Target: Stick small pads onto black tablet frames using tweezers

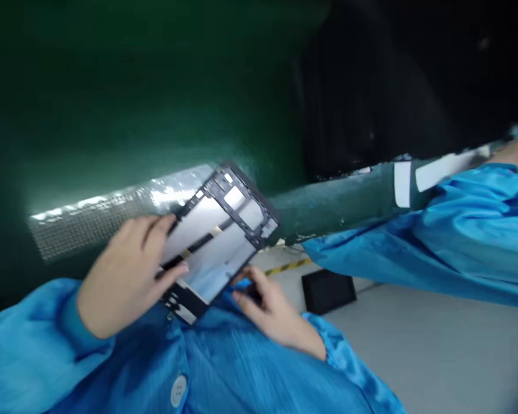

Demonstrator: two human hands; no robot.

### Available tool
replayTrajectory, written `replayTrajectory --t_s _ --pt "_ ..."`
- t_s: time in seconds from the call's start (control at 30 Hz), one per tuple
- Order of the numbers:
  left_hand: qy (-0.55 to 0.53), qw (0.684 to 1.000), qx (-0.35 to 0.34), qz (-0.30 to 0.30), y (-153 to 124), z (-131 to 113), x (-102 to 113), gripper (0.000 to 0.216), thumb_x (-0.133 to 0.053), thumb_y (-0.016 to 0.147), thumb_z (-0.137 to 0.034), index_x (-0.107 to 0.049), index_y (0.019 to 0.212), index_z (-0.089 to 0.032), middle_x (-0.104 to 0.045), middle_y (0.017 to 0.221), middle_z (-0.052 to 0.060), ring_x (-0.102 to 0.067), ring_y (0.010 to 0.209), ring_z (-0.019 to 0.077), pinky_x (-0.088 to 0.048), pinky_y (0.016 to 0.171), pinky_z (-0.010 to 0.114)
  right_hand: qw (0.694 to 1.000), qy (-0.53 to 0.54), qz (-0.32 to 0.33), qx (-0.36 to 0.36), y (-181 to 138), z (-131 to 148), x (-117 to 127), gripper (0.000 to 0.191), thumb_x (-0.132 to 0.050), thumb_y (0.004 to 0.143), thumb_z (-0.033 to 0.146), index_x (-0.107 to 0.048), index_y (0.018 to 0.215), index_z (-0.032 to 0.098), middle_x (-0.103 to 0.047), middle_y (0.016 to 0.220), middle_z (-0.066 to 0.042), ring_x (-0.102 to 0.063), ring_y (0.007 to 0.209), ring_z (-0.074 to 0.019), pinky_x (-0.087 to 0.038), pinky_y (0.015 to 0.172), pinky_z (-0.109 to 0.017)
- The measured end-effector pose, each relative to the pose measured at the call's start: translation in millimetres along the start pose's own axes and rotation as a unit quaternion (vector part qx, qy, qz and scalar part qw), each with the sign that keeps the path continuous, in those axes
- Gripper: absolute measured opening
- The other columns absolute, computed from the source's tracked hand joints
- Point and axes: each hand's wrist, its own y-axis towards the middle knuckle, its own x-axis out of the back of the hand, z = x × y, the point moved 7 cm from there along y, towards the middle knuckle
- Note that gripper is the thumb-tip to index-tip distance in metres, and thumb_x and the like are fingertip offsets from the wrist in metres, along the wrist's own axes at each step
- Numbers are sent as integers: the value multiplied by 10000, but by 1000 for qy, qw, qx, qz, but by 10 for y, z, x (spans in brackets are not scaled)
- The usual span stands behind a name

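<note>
A flat black-framed device with silvery panels [218, 247] is held aslant at the near edge of the green work surface [164, 115], before the person's blue coat [224, 356]. The left hand [127, 273] is clamped on its side, thumb over the face, while the right hand [271, 310] curls at the lower edge, its grip impossible to tell. Beyond lie a shiny textured strip [90, 227] and, rightward, another person's blue sleeve [479, 218].

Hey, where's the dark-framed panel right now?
In the head view, the dark-framed panel is just left of centre, held by the left hand, with the right hand at its lower right edge.
</note>
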Motion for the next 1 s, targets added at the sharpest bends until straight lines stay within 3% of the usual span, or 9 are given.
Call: replayTrajectory --t_s 0.07,0.17,0.27,0.37,0.47,0.57,0.67,0.87,1.0 --pt "-20 999 -10 -28 -18 -122 87 721 -681 1000 -670 -624 1530 -186 -724 1339 204 -693 1230 428 -645 1032 642 993 99 -39 -45 -52 -54 -97 396 -831 947 353 -671 1309 330 -868 1074 -30 -824 820 -232 -672 696 -346" --pt "-59 993 -23 -100 83 -50 388 667 -687 1022 -643 -589 1552 -250 -737 1394 135 -731 1206 298 -673 995 447 957 206 -193 -73 322 10 78 498 -870 905 471 -665 1336 327 -843 1254 -58 -826 1101 -279 -700 905 -392" --pt "-109 962 17 -248 282 459 821 577 -643 1069 -588 -573 1539 -261 -729 1327 104 -712 1052 202 -641 911 365 960 176 -216 -36 1399 520 222 494 -841 870 486 -702 1273 236 -834 1232 -77 -817 1058 -298 -692 909 -420" --pt "-174 908 72 -374 443 1122 1040 537 -633 1086 -567 -605 1466 -187 -706 1220 89 -683 963 171 -638 860 349 973 135 -187 9 2738 1249 173 295 -736 1001 385 -732 1218 186 -826 1217 -70 -808 1053 -236 -677 967 -376" --pt "-248 879 102 -394 546 1557 939 485 -699 1066 -528 -659 1382 -162 -719 1245 94 -717 1037 187 -675 914 375 983 49 -177 12 3769 1826 53 331 -713 1087 415 -728 1297 160 -779 1303 -96 -780 1133 -232 -679 1000 -435" --pt "-305 866 114 -378 553 1693 740 472 -719 1059 -503 -668 1380 -161 -723 1280 100 -727 1086 200 -683 951 396 982 -59 -181 10 4338 2200 -57 433 -754 1068 443 -700 1403 174 -723 1432 -120 -745 1250 -277 -666 1059 -503" --pt "-346 857 121 -362 524 1699 595 478 -718 1060 -502 -663 1394 -164 -723 1280 100 -728 1081 199 -684 948 395 975 -147 -164 34 4680 2518 -406 450 -771 1057 415 -694 1425 167 -692 1497 -148 -719 1319 -294 -642 1114 -524" --pt "-396 846 134 -332 506 1744 510 461 -705 1069 -505 -667 1386 -173 -731 1217 86 -719 994 169 -678 886 350 974 -196 -112 29 5331 3150 -1769 467 -772 1057 426 -687 1434 164 -703 1476 -145 -730 1296 -291 -651 1096 -521" --pt "-440 827 145 -320 508 1765 483 425 -709 1068 -502 -690 1331 -169 -738 1168 75 -712 952 154 -672 861 331 983 -155 -90 28 5527 3395 -2192 466 -764 1062 426 -679 1447 177 -697 1486 -138 -729 1299 -290 -652 1094 -525"
